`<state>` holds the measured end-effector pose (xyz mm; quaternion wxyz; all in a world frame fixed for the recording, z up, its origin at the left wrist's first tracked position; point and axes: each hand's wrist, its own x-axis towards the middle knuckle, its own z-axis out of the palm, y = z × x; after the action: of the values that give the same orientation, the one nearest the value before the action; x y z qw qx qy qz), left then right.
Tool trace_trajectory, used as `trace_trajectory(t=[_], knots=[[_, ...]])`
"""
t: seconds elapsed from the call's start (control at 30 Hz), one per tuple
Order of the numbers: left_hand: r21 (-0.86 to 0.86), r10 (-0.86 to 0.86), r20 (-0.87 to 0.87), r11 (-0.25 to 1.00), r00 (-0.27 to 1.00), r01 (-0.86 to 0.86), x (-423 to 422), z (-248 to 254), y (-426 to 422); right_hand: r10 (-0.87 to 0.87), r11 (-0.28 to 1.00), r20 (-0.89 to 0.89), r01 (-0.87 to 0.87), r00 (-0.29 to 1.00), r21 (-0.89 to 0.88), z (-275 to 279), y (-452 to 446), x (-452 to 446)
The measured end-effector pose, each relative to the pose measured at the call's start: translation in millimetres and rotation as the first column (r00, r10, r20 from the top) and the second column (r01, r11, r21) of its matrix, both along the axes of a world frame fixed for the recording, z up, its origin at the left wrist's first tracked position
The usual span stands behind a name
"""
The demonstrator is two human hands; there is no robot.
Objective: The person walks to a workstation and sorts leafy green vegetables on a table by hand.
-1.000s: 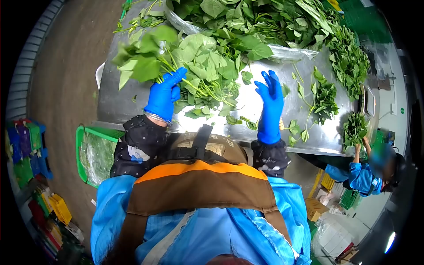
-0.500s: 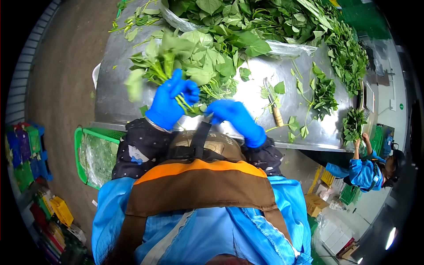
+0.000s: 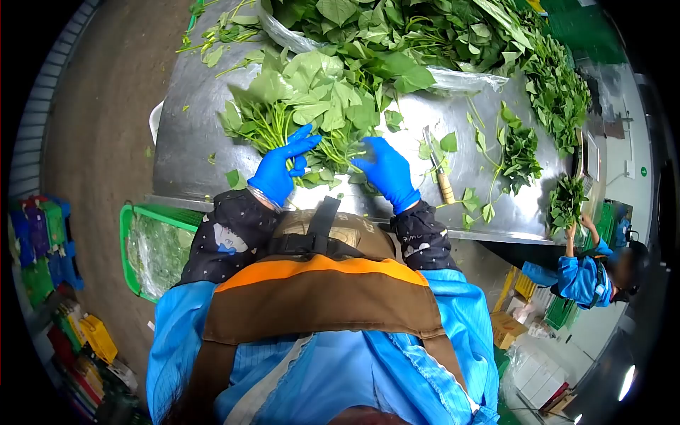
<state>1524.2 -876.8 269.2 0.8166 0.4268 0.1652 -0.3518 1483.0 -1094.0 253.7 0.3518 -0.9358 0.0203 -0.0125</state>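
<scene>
My left hand (image 3: 282, 168), in a blue glove, is closed around the lower stems of a bunch of sweet potato greens (image 3: 273, 127). The bunch lies low over the steel table, its leaves pointing away from me. To the right, my blue-gloved right hand (image 3: 386, 172) has its thumb and fingers apart beside the stem ends of a loose heap of greens (image 3: 336, 103). Whether its fingertips touch a stem, I cannot tell. A knife (image 3: 439, 170) with a wooden handle lies on the table to the right of that hand.
A large pile of greens (image 3: 425, 35) on clear plastic (image 3: 467, 79) covers the table's (image 3: 195, 142) far side. Loose sprigs (image 3: 520, 152) lie at the right. A green basket (image 3: 127, 248) stands below left. Another person (image 3: 584, 276) holds greens at the table's right end.
My left hand has lowered the bunch and moved slightly right with it. My right hand has moved up and right, and its fingers have spread beside the heap's stems.
</scene>
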Motion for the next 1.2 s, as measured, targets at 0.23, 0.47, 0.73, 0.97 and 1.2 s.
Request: trace_trajectory(t=[0.23, 0.47, 0.73, 0.97, 1.2], knots=[[0.133, 0.055, 0.028, 0.989, 0.998, -0.059, -8, -1, 20, -0.070, 0.767, -0.164, 0.158, 0.984, 0.622, 36, -24, 12], [-0.548, 0.318, 0.031, 0.798, 0.948, -0.250, 18, 27, 44, -0.449, 0.384, -0.021, 0.214, 0.893, 0.898, 119, -55, 11], [-0.524, 0.275, 0.045, 0.825, 0.960, -0.212, 23, 42, 16, -0.299, 0.575, -0.019, 0.196, 0.954, 0.794, 93, -45, 8], [-0.066, 0.122, 0.298, 0.992, 0.947, -0.107, 17, 70, -25, -0.232, 0.663, 0.017, 0.145, 0.973, 0.735, 78, -2, -5], [0.093, 0.101, 0.311, 0.986, 0.945, -0.136, 13, 61, -14, -0.093, 0.937, 0.243, 0.002, 0.966, 0.350, 44, 15, -18]])
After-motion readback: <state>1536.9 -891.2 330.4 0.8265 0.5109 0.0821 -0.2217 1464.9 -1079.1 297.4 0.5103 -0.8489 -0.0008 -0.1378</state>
